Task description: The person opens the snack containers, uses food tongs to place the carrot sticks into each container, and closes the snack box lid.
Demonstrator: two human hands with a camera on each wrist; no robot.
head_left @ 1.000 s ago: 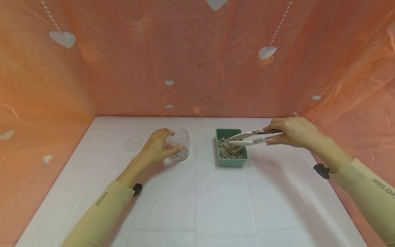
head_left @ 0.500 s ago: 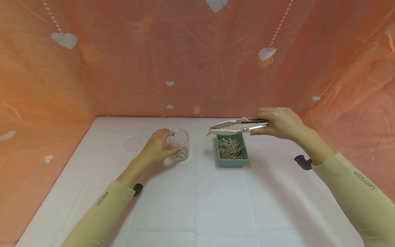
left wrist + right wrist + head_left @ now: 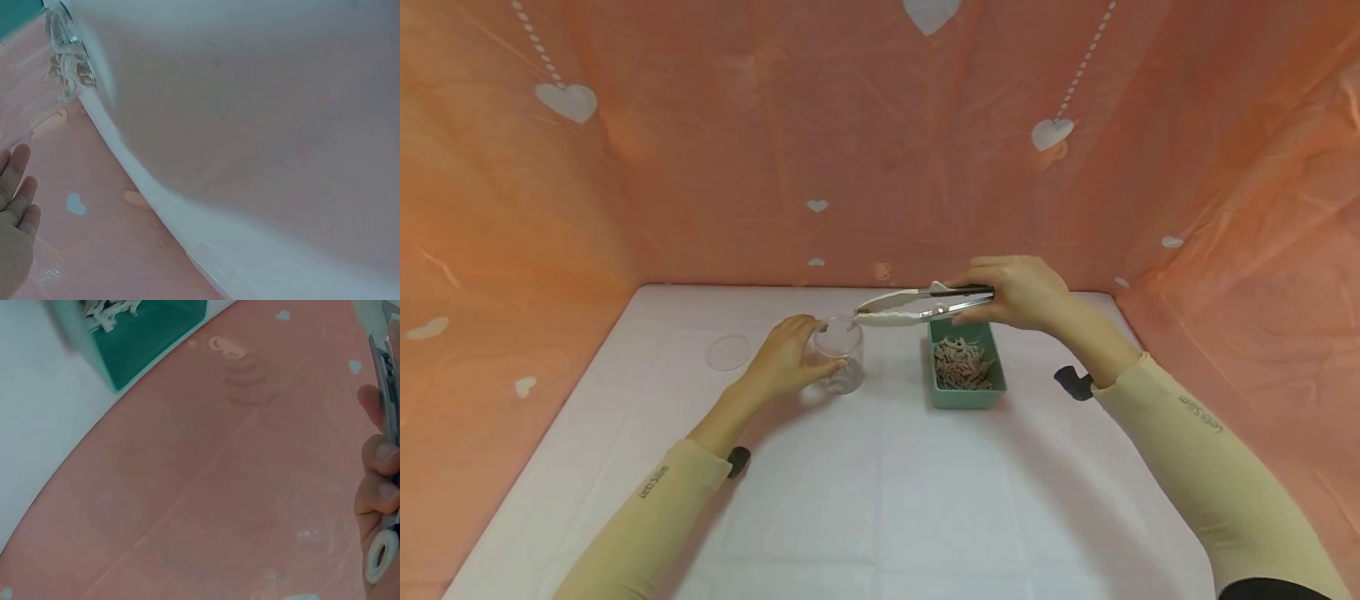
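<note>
In the head view my left hand (image 3: pixel 786 358) holds a clear plastic jar (image 3: pixel 848 379), thumb at the near side, fingers at the far side. The left wrist view shows greyish strips (image 3: pixel 69 62) gathered at the jar's clear bottom, apart from the fingers of my left hand (image 3: pixel 15 219). My right hand (image 3: pixel 1018 292) grips metal tongs (image 3: pixel 925 315) with white tips. The tips reach the jar's rim, a small greyish strip at their ends. Under the tongs' handle side stands a green box (image 3: pixel 966 400) with a heap of brownish-grey strips (image 3: pixel 962 364).
A round clear lid (image 3: pixel 728 352) lies left of the jar on the white tablecloth (image 3: pixel 880 492). Orange-pink curtains (image 3: pixel 880 150) with white hearts close off the back and both sides.
The right hand has lifted the tongs out of the green box and carried them left to the jar's rim. The left hand has stayed at the jar.
</note>
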